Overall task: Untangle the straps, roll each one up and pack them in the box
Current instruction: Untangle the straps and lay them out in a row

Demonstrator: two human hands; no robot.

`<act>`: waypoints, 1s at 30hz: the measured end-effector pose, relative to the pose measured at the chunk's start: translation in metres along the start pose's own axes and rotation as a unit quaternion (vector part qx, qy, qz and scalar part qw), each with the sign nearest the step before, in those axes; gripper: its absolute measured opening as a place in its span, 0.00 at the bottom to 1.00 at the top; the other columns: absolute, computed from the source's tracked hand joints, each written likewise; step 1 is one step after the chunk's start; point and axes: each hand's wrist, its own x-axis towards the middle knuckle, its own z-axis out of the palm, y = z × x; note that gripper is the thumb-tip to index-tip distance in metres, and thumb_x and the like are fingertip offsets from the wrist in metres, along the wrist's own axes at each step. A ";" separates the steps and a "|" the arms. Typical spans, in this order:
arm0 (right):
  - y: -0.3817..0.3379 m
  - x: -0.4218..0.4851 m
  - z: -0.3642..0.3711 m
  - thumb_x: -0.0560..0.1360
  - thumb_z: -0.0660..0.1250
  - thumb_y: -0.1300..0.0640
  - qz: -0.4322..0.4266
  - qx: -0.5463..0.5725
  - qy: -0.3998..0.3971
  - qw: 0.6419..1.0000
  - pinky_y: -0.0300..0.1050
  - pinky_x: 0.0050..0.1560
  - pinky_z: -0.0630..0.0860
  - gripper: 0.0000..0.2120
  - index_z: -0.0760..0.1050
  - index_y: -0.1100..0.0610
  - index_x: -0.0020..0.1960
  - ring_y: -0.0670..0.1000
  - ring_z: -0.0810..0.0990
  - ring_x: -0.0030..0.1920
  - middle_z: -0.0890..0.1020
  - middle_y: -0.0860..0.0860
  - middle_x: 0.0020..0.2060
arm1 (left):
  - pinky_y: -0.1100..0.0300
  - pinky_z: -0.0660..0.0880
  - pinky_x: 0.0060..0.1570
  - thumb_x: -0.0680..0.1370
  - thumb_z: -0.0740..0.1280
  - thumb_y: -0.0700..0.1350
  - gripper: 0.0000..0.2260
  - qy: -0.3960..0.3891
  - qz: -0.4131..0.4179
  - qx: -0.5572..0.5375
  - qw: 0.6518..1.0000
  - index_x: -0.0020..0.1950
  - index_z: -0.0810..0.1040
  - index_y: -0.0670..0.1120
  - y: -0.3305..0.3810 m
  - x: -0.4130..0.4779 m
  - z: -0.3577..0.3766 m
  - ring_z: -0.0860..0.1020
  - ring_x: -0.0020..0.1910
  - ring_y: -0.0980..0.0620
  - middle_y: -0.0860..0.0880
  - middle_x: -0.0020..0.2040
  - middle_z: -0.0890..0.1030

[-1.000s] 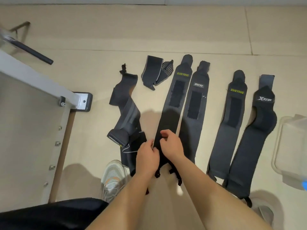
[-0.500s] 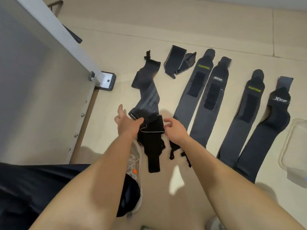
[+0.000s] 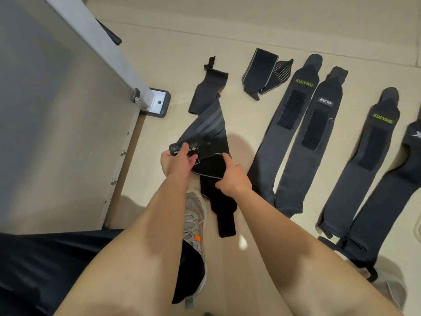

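- Head view: the box point(image 3: 418, 226) shows only as a sliver of pale rim at the right edge of the frame. Its contents cannot be seen.
- At the centre, the tangled strap point(image 3: 205, 131) lies on the floor point(image 3: 159, 53). It is black stretch fabric with grey stripes, its long axis running from lower middle to upper middle, kinked midway.
- On the left hand point(image 3: 176, 164), the grip is closed round the strap's rolled, labelled end.
- On the right hand point(image 3: 232, 179), the forefinger lies on a grey-edged fold with the thumb at its lower edge. Whether this grip pinches cannot be told.
- Right of centre, four long flat straps point(image 3: 293, 133) lie parallel, slanting up to the right, with dark fuzzy patches.
- At the upper middle sits a short folded strap point(image 3: 259, 71).
- Below the hands is a grey mesh shoe point(image 3: 193, 215).
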 end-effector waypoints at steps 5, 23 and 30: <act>0.003 -0.001 0.007 0.78 0.71 0.61 -0.042 -0.154 0.068 0.985 0.51 0.39 0.78 0.37 0.54 0.46 0.79 0.55 0.76 0.44 0.74 0.55 0.57 | 0.55 0.84 0.47 0.79 0.71 0.43 0.16 -0.005 -0.021 -0.007 1.000 0.65 0.73 0.45 -0.001 0.006 -0.007 0.87 0.44 0.45 0.40 0.54 0.84; 0.005 0.012 0.004 0.83 0.59 0.56 -0.198 -0.299 0.165 0.919 0.49 0.37 0.74 0.11 0.74 0.57 0.63 0.57 0.77 0.47 0.76 0.56 0.56 | 0.57 0.83 0.44 0.80 0.68 0.41 0.10 -0.020 -0.060 -0.140 0.988 0.60 0.77 0.39 0.018 -0.001 0.004 0.87 0.46 0.42 0.37 0.53 0.84; -0.007 -0.014 -0.066 0.87 0.52 0.57 -0.057 0.228 0.156 0.959 0.45 0.56 0.76 0.11 0.73 0.55 0.58 0.47 0.77 0.49 0.77 0.50 0.50 | 0.60 0.81 0.41 0.77 0.70 0.40 0.15 0.033 -0.013 0.022 0.999 0.62 0.74 0.46 0.003 0.002 -0.001 0.85 0.50 0.46 0.42 0.56 0.82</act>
